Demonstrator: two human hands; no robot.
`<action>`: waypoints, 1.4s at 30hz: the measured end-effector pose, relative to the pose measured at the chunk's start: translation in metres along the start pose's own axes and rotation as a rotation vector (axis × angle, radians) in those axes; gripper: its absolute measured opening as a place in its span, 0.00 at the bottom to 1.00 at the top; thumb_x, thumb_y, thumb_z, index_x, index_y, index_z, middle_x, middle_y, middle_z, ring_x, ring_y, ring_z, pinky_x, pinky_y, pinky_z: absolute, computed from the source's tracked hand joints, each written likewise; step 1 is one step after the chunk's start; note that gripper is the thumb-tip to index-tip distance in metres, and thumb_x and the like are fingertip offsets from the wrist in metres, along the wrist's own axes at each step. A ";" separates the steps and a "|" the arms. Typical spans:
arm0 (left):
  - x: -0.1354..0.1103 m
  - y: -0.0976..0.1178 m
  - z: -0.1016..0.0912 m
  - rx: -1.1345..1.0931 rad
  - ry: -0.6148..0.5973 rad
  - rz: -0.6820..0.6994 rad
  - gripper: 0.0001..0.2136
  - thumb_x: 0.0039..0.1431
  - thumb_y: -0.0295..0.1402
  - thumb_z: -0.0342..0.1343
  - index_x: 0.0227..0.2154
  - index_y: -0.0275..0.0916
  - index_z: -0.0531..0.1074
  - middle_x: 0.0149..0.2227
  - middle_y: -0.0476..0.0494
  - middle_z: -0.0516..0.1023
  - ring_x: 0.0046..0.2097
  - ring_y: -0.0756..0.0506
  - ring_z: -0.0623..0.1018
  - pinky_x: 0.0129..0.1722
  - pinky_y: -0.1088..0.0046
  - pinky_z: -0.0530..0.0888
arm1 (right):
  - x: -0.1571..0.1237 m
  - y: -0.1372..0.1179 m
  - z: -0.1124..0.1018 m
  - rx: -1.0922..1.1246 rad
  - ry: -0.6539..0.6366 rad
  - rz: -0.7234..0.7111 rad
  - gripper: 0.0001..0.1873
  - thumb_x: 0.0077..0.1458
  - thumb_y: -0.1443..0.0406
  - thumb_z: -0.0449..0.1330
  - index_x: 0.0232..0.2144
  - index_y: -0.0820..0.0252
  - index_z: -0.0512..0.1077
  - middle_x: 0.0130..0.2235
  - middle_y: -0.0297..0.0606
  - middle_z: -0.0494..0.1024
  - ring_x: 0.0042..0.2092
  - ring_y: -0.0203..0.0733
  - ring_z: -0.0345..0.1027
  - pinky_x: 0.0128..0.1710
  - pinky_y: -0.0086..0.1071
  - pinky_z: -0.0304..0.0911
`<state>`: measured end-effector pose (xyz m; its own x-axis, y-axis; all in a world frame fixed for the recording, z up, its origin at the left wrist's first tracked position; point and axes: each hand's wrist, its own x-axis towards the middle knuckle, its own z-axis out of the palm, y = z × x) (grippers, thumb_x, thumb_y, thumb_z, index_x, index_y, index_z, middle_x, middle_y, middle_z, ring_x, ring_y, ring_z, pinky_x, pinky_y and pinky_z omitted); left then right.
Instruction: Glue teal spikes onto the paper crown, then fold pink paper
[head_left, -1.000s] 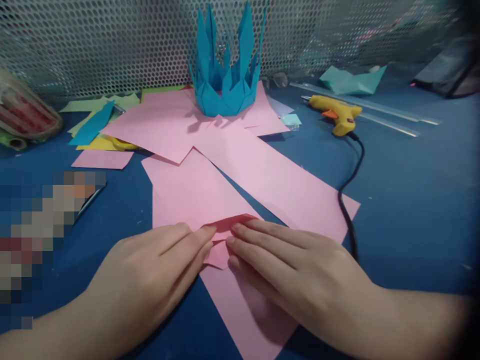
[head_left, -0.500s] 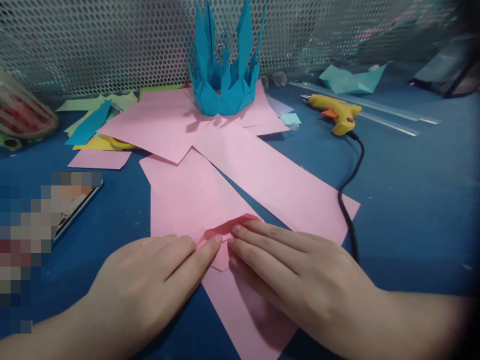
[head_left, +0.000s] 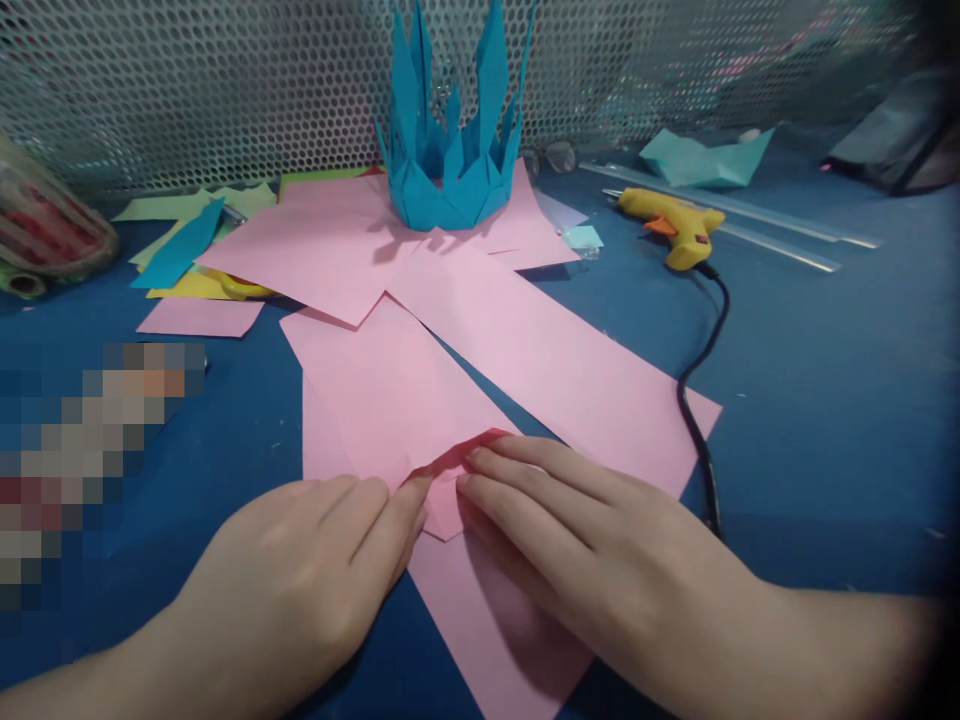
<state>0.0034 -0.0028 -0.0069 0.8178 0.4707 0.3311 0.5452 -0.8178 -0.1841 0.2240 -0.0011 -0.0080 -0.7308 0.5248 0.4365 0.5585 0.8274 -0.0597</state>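
Note:
A small folded piece of pink paper (head_left: 444,520) lies between my hands, its upper flap raised and showing a darker pink inside. My left hand (head_left: 304,565) grips its left side with curled fingers, the index finger and thumb at the fold. From the right, my right hand (head_left: 615,545) holds the piece, fingers close together and their tips on the flap; its thumb is mostly hidden below. Beneath both hands are larger pink sheets (head_left: 375,390), one reaching toward me. Another pink strip (head_left: 555,360) slants off to the right.
A blue folded-paper crown (head_left: 450,190) stands at the back on pink paper. To the right lie a yellow glue gun (head_left: 671,225) with a black cord (head_left: 694,420), clear glue sticks (head_left: 787,250) and a teal folded paper (head_left: 705,160). Paper scraps (head_left: 199,318) and a jar (head_left: 56,220) are left.
My left index fingertip has drawn back left from the middle of the folded piece and now bends at the flap's left edge. The right hand has barely moved.

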 end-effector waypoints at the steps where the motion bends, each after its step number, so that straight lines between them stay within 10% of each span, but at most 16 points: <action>1: 0.000 0.001 0.000 0.005 -0.001 0.003 0.12 0.65 0.17 0.42 0.42 0.29 0.69 0.23 0.46 0.77 0.21 0.44 0.77 0.18 0.69 0.69 | 0.000 0.000 0.000 0.015 0.002 0.007 0.22 0.62 0.78 0.44 0.36 0.74 0.79 0.39 0.50 0.82 0.45 0.50 0.77 0.47 0.41 0.76; 30: 0.000 0.019 -0.003 0.119 -0.078 -0.103 0.15 0.59 0.15 0.39 0.42 0.27 0.68 0.22 0.46 0.74 0.19 0.44 0.76 0.14 0.71 0.68 | 0.003 -0.005 -0.002 -0.112 -0.024 -0.060 0.27 0.60 0.80 0.40 0.39 0.72 0.79 0.37 0.47 0.83 0.37 0.48 0.77 0.32 0.37 0.76; 42: -0.004 0.018 -0.003 0.095 -0.019 -0.051 0.12 0.60 0.16 0.42 0.39 0.27 0.70 0.20 0.47 0.73 0.19 0.44 0.75 0.14 0.70 0.66 | 0.002 0.001 -0.001 -0.015 0.045 -0.021 0.24 0.64 0.78 0.41 0.37 0.73 0.79 0.37 0.48 0.83 0.40 0.47 0.78 0.42 0.37 0.77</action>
<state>0.0095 -0.0206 -0.0092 0.7913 0.5178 0.3252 0.6005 -0.7580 -0.2544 0.2235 0.0008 -0.0061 -0.7241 0.4980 0.4771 0.5494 0.8347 -0.0373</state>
